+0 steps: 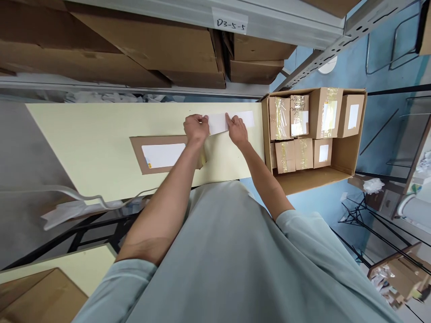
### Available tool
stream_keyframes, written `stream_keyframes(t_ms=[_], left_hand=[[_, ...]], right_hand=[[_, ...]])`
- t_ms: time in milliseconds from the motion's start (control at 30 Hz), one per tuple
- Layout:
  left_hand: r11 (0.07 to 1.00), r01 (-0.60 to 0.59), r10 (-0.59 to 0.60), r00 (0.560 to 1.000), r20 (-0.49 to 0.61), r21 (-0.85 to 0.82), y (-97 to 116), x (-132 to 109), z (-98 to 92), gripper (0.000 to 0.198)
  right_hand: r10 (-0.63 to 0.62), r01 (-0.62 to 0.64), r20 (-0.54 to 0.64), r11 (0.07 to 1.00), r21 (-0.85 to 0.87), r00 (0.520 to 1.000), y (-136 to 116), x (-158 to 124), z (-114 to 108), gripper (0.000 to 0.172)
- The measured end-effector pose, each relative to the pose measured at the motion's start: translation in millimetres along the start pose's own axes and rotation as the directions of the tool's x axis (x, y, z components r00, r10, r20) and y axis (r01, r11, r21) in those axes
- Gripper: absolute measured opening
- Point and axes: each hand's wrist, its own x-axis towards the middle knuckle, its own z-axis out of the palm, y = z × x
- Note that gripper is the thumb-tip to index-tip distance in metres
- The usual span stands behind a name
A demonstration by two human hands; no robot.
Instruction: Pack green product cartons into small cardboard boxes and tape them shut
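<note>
A strip of blank white paper, perhaps labels (217, 123), lies on the pale yellow tabletop (90, 123). My left hand (196, 128) is closed in a pinch at the strip's left end. Over its middle is my right hand (237, 130), index finger stretched along the paper and the other fingers curled against it; the strip shows on both sides of this hand. Just below my left hand lies a brown cardboard box (137, 154) with a large white label (163, 154) on top. My left wrist and forearm hide its right part.
At the table's right end stands an open carton (346, 157) with several small taped boxes (305, 114) inside. A metal shelf (286, 27) with large cartons (182, 45) runs along the far side. A pale cable (97, 199) hangs by the near left edge.
</note>
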Motion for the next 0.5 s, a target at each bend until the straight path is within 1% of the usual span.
stream_keyframes(t_ms=[133, 267, 333, 433, 500], left_hand=[[1.0, 0.019, -0.019, 0.999, -0.033, 0.008, 5, -12, -4.0, 0.015], [1.0, 0.007, -0.008, 1.0, -0.016, -0.016, 13, -26, -9.7, 0.018], [1.0, -0.003, 0.003, 1.0, -0.028, -0.004, 19, -35, -13.6, 0.017], [0.999, -0.048, 0.047, 0.996, -0.072, -0.006, 25, -50, -25.3, 0.018], [0.994, -0.097, 0.093, 0.991, -0.092, -0.042, 27, -60, -39.9, 0.021]], right_hand=[[0.015, -0.013, 0.039, 0.997, -0.07, 0.999, -3, -2, -6, 0.064], [0.015, -0.01, 0.053, 0.996, -0.093, 0.998, -1, 0, -7, 0.065], [0.001, 0.005, 0.058, 0.995, -0.1, 0.998, 3, 1, -6, 0.066], [-0.022, 0.028, 0.059, 0.995, -0.101, 0.998, 7, 4, -3, 0.066], [-0.03, 0.034, 0.049, 0.996, -0.086, 0.998, 9, 6, -4, 0.065]])
